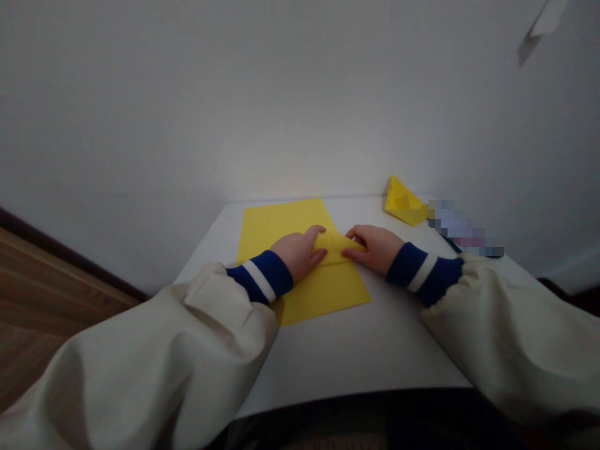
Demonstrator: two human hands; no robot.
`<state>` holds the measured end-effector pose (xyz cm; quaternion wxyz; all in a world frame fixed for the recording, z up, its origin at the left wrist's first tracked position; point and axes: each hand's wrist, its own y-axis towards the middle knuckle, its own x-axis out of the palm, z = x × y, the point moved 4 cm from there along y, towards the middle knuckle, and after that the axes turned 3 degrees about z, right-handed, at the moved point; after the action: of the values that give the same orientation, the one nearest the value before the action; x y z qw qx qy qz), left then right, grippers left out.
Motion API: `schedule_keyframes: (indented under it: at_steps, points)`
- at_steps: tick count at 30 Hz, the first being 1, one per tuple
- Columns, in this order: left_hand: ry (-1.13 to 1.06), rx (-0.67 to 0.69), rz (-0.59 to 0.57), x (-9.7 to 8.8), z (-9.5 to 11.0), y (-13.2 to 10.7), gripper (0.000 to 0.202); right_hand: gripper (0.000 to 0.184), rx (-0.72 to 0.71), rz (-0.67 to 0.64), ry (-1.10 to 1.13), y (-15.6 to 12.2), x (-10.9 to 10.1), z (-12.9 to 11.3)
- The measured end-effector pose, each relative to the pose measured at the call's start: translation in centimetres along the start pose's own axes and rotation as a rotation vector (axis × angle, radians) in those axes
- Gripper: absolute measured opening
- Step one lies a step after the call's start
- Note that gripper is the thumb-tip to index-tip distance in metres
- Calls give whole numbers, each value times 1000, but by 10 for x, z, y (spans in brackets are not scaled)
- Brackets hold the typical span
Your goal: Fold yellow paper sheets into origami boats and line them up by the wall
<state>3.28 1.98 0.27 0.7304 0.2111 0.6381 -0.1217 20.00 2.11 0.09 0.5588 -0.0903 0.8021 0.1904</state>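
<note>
Between my two hands is a small folded piece of yellow paper. Thumb and fingers of my left hand close on its left side. My right hand pinches its pointed right end. Underneath lies a larger flat yellow sheet, with part of it covered by my left hand and sleeve. The folded piece is held over the sheet's right side; whether it touches the sheet I cannot tell.
A folded yellow paper shape stands at the back right of the white table. Beside it lies a flat object, blurred out. A pale wall rises behind the table, and a wooden surface is at left.
</note>
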Motion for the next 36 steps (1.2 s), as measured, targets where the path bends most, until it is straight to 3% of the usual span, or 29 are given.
schedule_keyframes:
  at_steps: [7, 16, 23, 26, 30, 36]
  points:
    - [131, 99, 10, 1, 3, -2, 46, 32, -63, 36, -35, 3, 3, 2]
    - [178, 142, 41, -4, 8, -2, 42, 38, -45, 24, -35, 2, 2, 2]
    - [148, 219, 179, -4, 10, -2, 46, 38, -36, 25, -54, 3, 1, 0]
    - [31, 323, 62, 5, 9, 1, 48, 36, -43, 15, -62, 3, 1, -1]
    - [-15, 288, -137, 12, 4, 5, 50, 34, -44, 21, -49, 3, 1, -2]
    - [2, 270, -155, 11, 4, 1, 52, 42, -20, -8, -2, 4, 1, -2]
